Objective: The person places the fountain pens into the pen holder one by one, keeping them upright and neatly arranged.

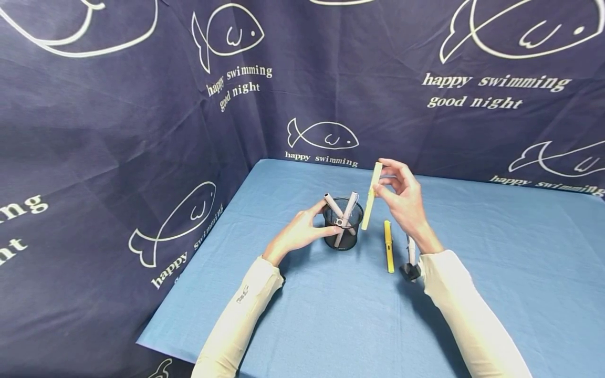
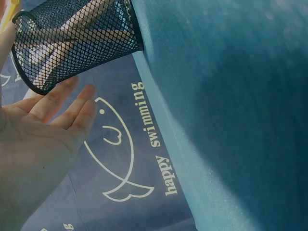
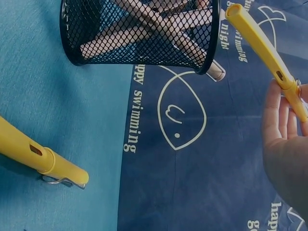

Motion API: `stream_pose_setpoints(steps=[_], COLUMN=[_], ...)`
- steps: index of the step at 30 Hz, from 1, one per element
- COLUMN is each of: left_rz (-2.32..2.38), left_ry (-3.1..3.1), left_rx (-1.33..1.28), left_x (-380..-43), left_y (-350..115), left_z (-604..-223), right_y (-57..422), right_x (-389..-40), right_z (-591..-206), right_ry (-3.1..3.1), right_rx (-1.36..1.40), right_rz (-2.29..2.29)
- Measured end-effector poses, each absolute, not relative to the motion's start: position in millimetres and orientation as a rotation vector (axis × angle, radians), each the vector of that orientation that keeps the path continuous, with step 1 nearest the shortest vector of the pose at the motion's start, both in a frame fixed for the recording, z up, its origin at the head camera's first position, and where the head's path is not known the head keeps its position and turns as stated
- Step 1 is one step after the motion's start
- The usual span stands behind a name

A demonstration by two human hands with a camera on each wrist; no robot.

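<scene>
A black mesh pen holder [image 1: 348, 243] stands upright on the blue-covered table with several pale pens [image 1: 350, 206] leaning inside it. My left hand [image 1: 299, 231] holds the holder near its rim, thumb on the near side and fingers on the far side. Just right of the holder, my right hand [image 1: 405, 202] pinches a yellow pen [image 3: 260, 43] raised off the table, tilted, its lower end beside the rim. A second yellow pen [image 1: 389, 247] lies on the cloth below the right hand.
Near the right wrist is a white stick-like thing [image 1: 410, 249], partly hidden, with a black object [image 1: 410, 271] at the cuff. Dark blue fish-print curtains [image 1: 321, 105] hang behind and left of the table [image 1: 331, 315].
</scene>
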State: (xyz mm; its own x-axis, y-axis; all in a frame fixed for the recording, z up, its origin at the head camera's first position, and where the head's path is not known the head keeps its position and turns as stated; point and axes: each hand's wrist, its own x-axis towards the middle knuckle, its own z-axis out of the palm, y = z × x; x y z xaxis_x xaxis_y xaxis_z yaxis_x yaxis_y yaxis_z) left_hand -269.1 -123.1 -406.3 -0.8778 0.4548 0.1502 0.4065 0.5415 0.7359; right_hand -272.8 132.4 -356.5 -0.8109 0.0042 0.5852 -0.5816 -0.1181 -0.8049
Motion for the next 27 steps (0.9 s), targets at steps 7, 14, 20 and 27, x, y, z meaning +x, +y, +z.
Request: stream_pose_setpoints(steps=[7, 14, 20, 27], left_rz=[1.272, 1.255, 1.262, 1.275], left_ry=[2.698, 2.708, 2.704, 2.701], left_rx=[0.755, 0.751, 0.749, 0.762], left_x=[-268, -268, -268, -268], left_y=[-124, -123, -123, -123], left_z=[-406, -405, -406, -406], right_y=[129, 127, 125, 122], right_x=[-274, -276, -278, -281], right_z=[-356, -355, -356, -357], right_ry=[-1.755, -1.765, -1.760, -1.722], right_rx=[0.631, 0.614, 0.597, 0.584], right_rz=[1.977, 1.958, 1.948, 1.945])
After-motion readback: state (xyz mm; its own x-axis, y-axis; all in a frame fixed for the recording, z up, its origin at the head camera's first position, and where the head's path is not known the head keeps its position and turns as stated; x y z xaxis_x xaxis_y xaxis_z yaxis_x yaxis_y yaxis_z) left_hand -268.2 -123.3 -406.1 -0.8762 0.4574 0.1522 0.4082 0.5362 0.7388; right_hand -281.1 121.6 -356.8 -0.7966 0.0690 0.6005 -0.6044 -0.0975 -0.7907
